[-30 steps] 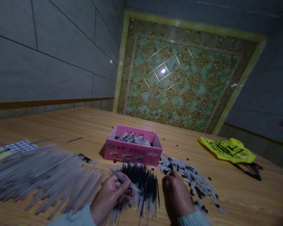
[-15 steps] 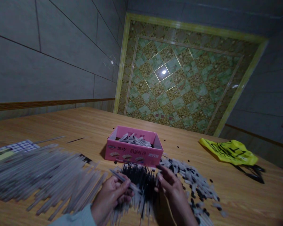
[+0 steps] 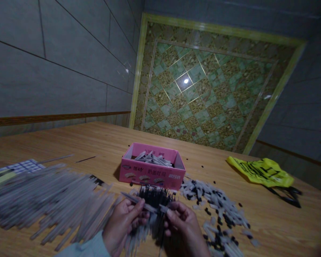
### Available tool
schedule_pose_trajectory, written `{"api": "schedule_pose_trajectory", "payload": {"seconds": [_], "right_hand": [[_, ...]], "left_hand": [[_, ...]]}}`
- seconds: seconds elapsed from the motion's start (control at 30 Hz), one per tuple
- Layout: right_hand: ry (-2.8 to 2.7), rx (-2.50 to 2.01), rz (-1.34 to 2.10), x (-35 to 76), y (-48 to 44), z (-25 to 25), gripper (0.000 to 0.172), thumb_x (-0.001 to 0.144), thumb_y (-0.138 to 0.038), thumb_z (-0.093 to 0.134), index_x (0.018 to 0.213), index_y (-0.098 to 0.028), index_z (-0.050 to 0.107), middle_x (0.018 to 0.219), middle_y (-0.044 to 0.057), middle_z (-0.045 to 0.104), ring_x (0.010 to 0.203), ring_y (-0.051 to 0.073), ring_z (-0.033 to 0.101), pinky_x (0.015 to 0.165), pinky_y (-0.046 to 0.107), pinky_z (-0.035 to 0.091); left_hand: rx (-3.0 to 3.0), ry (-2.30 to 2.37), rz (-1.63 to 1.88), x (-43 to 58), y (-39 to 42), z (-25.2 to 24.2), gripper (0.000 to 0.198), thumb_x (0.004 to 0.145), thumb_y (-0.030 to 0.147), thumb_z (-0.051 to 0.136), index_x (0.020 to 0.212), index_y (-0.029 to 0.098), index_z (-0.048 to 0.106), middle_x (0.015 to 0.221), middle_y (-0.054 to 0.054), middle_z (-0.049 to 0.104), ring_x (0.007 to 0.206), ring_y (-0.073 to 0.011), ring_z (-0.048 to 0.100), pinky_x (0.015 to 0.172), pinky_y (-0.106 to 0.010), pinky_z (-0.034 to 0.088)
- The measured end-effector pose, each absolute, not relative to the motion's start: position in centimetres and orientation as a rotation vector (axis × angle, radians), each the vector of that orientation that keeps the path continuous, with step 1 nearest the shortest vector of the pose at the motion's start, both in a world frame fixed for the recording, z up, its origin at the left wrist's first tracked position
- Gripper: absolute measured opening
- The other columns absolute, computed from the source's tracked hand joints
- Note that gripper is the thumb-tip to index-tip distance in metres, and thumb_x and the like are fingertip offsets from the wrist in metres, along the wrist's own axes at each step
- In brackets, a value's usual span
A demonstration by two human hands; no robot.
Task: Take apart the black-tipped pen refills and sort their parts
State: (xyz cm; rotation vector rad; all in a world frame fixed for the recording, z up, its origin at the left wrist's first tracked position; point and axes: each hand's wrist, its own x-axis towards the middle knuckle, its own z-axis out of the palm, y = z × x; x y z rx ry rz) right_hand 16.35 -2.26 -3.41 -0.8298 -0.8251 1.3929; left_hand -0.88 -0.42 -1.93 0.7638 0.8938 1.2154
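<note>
Between thumb and fingers of my left hand (image 3: 125, 219) is a slim, grey, pen-like stick (image 3: 128, 197), slanting down to the right. My right hand (image 3: 186, 226) pinches a short, translucent cap-like piece (image 3: 163, 208) close to the stick's right end. Blur hides whether the two touch. Below and behind both hands lies a bundle of thin sticks with black ends (image 3: 155, 194), partly covered by my fingers. Just beyond stands a pink cardboard box (image 3: 149, 175), open at the top, with many grey-white sticks (image 3: 153, 159) inside.
Many long translucent tubes (image 3: 50, 200) lie spread at the left, near a checked cloth or paper (image 3: 29, 166). Short translucent pieces and small black bits (image 3: 216, 198) are scattered at the right. A yellow bag (image 3: 262, 173) with black handles lies on the wooden table (image 3: 96, 139).
My right hand has moved left and brought the short piece to the right end of the stick. My left hand keeps its hold and has barely moved.
</note>
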Motion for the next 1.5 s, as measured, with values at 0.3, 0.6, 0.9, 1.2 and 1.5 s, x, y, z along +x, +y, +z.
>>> {"api": "schedule_pose_trajectory", "payload": {"seconds": [0.3,0.6,0.9,1.2,1.5], "right_hand": [[-0.907,-0.835,1.294,15.7,-2.6,-3.3,0.029,0.055,-0.026,0.082,0.067,-0.013,0.060,0.048,-0.002,0.058,0.039,0.008,0.050,0.040,0.018,0.036],[-0.711,-0.877,1.278,16.6,-2.1,-2.6,0.033,0.057,-0.031,0.081,0.079,-0.016,0.061,0.055,-0.002,0.060,0.045,0.010,0.052,0.039,0.018,0.037],[-0.642,-0.881,1.203,17.8,-2.1,-1.6,0.033,0.059,-0.026,0.079,0.085,-0.015,0.063,0.063,0.000,0.064,0.048,0.009,0.053,0.040,0.016,0.037],[-0.667,-0.910,1.212,17.8,-1.8,-1.6,0.024,0.058,-0.024,0.080,0.074,-0.016,0.066,0.053,-0.004,0.058,0.043,0.006,0.047,0.037,0.014,0.034],[-1.012,-0.950,1.138,17.9,-2.3,-0.6,0.021,0.060,-0.029,0.078,0.072,-0.015,0.070,0.059,-0.001,0.062,0.048,0.008,0.048,0.045,0.019,0.039]], "left_hand": [[0.761,0.927,1.240,-0.8,-0.4,-1.8,0.037,0.061,0.034,0.076,0.080,0.013,0.052,0.062,-0.003,0.067,0.057,-0.0120,0.062,0.053,-0.021,0.050],[1.038,0.760,1.023,-0.9,-0.6,-2.6,0.042,0.068,0.051,0.063,0.086,0.013,0.061,0.055,0.005,0.049,0.045,-0.0070,0.047,0.041,-0.019,0.039],[1.232,0.815,0.729,-1.0,-0.5,-3.7,0.058,0.070,0.061,0.052,0.093,0.010,0.062,0.048,0.010,0.037,0.033,-0.0017,0.018,0.032,-0.018,0.011],[1.157,0.780,0.714,-1.2,-0.6,-2.7,0.055,0.065,0.059,0.058,0.086,0.009,0.062,0.043,0.012,0.033,0.033,-0.0015,0.016,0.034,-0.020,0.004],[1.016,0.691,0.661,-1.4,-0.4,-3.5,0.040,0.075,0.048,0.058,0.088,0.011,0.064,0.048,0.010,0.036,0.034,0.0004,0.015,0.035,-0.018,0.005]]}}
